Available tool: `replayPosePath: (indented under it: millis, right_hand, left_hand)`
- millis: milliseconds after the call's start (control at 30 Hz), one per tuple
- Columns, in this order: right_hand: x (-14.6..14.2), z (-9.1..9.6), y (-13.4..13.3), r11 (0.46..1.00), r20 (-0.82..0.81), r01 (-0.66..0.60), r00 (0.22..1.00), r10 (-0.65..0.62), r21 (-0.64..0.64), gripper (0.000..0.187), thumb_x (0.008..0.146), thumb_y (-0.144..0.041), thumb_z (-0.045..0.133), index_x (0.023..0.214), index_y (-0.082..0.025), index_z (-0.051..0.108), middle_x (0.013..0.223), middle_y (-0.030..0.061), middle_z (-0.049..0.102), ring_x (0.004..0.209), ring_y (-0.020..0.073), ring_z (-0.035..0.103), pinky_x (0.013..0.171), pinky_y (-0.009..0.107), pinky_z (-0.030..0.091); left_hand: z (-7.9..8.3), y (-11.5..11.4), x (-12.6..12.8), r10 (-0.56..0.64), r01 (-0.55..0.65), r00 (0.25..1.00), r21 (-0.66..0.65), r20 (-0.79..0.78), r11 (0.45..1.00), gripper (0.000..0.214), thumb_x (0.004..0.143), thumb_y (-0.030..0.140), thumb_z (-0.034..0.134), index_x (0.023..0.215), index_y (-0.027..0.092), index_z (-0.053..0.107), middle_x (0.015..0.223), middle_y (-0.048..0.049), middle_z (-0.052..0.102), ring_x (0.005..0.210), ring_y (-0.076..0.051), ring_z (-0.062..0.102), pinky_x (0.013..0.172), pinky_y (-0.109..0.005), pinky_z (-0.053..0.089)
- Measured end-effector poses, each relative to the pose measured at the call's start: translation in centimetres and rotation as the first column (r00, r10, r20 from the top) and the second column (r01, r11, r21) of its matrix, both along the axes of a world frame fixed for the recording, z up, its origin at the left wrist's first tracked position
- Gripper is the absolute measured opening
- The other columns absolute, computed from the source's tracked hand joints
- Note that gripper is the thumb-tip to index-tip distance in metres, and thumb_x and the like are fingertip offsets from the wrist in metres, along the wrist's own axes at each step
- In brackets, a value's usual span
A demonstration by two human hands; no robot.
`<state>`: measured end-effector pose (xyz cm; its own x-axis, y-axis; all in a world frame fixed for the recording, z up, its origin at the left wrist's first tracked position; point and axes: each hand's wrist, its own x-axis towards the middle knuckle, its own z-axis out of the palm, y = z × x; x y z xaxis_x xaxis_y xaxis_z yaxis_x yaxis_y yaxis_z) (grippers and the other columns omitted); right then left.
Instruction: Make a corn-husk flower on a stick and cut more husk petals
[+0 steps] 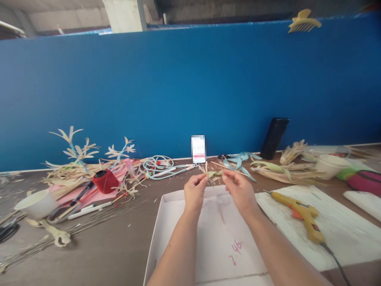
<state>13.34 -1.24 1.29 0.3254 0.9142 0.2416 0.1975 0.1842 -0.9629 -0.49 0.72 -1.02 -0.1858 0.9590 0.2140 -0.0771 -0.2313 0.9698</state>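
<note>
Husk flower [204, 168]: a small pale, petalled piece, between the two hands and close to the left one; a greenish strip [212, 173] extends from it toward the right.
Left hand [195, 191]: pinching the flower between thumb and fingers.
Right hand [240, 191]: fingers bent together at the strip's other end; whether they grip it, I cannot tell.
White box [208, 238]: open and shallow, under the forearms, with pink handwritten figures inside.
Yellow glue gun [306, 214]: to the right of the right hand, lying on a white sheet [345, 230], cord toward the near side.
Thin wires [98, 216]: left of the left hand, spread along the table [119, 254].
White cup [38, 203]: far left of the hands, tipped toward the viewer.
Red thread spool [107, 183]: left of the left hand, on pink paper.
Light blue cord [157, 169]: coiled just beyond the left hand, to its left.
Phone [198, 149]: upright, straight beyond the hands, screen lit.
Black block [274, 137]: beyond the right hand, leaning against the blue panel [184, 87].
</note>
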Motion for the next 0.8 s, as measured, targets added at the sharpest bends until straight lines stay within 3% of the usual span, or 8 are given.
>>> replayPosePath:
  millis: [100,233,333,433,500,600,700,800]
  right_hand:
    - [1.1,1.0,0.1,0.993,-0.132,0.112,0.985,-0.109,0.020,0.045,0.069,-0.047,0.063,0.101,-0.016,0.065,0.070,0.0038,0.063,0.049,0.0102,0.048,0.042,0.022,0.036]
    - [2.6,2.1,0.1,0.996,-0.196,0.078,0.978,-0.068,0.047,0.044,0.066,-0.048,0.065,0.093,-0.014,0.066,0.072,0.0055,0.064,0.044,0.0071,0.042,0.038,0.020,0.031]
    - [3.7,2.7,0.1,0.999,-0.039,0.019,0.999,-0.018,0.043,0.044,0.065,-0.052,0.063,0.087,-0.014,0.068,0.073,0.0071,0.066,0.043,0.0082,0.044,0.037,0.021,0.029]
    - [4.7,3.3,0.3,1.000,0.219,-0.008,0.976,0.010,-0.010,0.035,0.070,-0.049,0.058,0.079,-0.017,0.069,0.064,0.0042,0.066,0.043,0.0104,0.046,0.039,0.023,0.031]
    - [5.2,3.5,0.5,0.995,0.451,-0.035,0.890,0.075,-0.097,0.025,0.071,-0.043,0.056,0.071,-0.021,0.069,0.058,0.0020,0.064,0.044,0.0121,0.048,0.041,0.024,0.032]
    - [5.6,3.3,0.6,0.962,0.727,0.009,0.657,0.200,-0.272,0.017,0.069,-0.033,0.057,0.060,-0.025,0.068,0.057,0.0026,0.064,0.048,0.0160,0.053,0.043,0.026,0.031]
    - [5.5,2.2,0.3,0.910,0.831,0.130,0.474,0.292,-0.393,0.014,0.065,-0.027,0.058,0.054,-0.025,0.066,0.064,0.0064,0.067,0.056,0.0222,0.059,0.045,0.029,0.032]
    - [5.3,0.9,-0.2,0.894,0.883,0.200,0.345,0.319,-0.402,0.010,0.062,-0.021,0.058,0.059,-0.023,0.067,0.071,0.0103,0.069,0.066,0.0274,0.063,0.051,0.032,0.036]
  left_hand:
    - [-0.3,0.3,-0.2,0.054,-0.054,0.998,-0.017,-0.011,0.998,0.031,0.068,0.040,0.064,0.090,0.019,0.072,0.076,-0.0038,0.064,0.067,-0.013,0.055,0.063,-0.026,0.044]
    - [-0.5,0.4,-0.4,0.102,-0.103,0.995,-0.023,-0.017,0.994,0.028,0.067,0.038,0.065,0.087,0.020,0.073,0.078,-0.0042,0.066,0.072,-0.015,0.057,0.068,-0.027,0.045]
    - [-0.7,0.5,-0.8,0.165,-0.165,0.986,-0.018,-0.001,0.986,0.028,0.067,0.037,0.065,0.087,0.019,0.073,0.081,-0.0052,0.067,0.077,-0.017,0.059,0.071,-0.028,0.045]
    - [-1.1,0.9,-1.3,0.213,-0.212,0.977,-0.035,0.027,0.977,0.030,0.068,0.038,0.063,0.089,0.019,0.072,0.076,-0.0041,0.067,0.074,-0.017,0.059,0.070,-0.028,0.045]
    - [-1.4,1.0,-1.4,0.235,-0.233,0.971,-0.055,0.040,0.971,0.030,0.068,0.038,0.062,0.090,0.019,0.072,0.071,-0.0032,0.066,0.070,-0.016,0.059,0.068,-0.028,0.045]
    - [-1.4,1.0,-1.4,0.238,-0.234,0.970,-0.078,0.044,0.969,0.030,0.069,0.036,0.062,0.091,0.019,0.072,0.069,-0.0032,0.066,0.068,-0.016,0.059,0.067,-0.028,0.045]
    - [-1.2,0.9,-1.2,0.235,-0.231,0.971,-0.099,0.035,0.968,0.028,0.069,0.035,0.063,0.089,0.019,0.072,0.074,-0.0042,0.067,0.073,-0.017,0.059,0.071,-0.029,0.046]
    - [-1.0,0.8,-1.1,0.235,-0.231,0.972,-0.104,0.024,0.967,0.027,0.068,0.035,0.064,0.089,0.020,0.072,0.083,-0.0052,0.069,0.080,-0.018,0.060,0.076,-0.031,0.045]
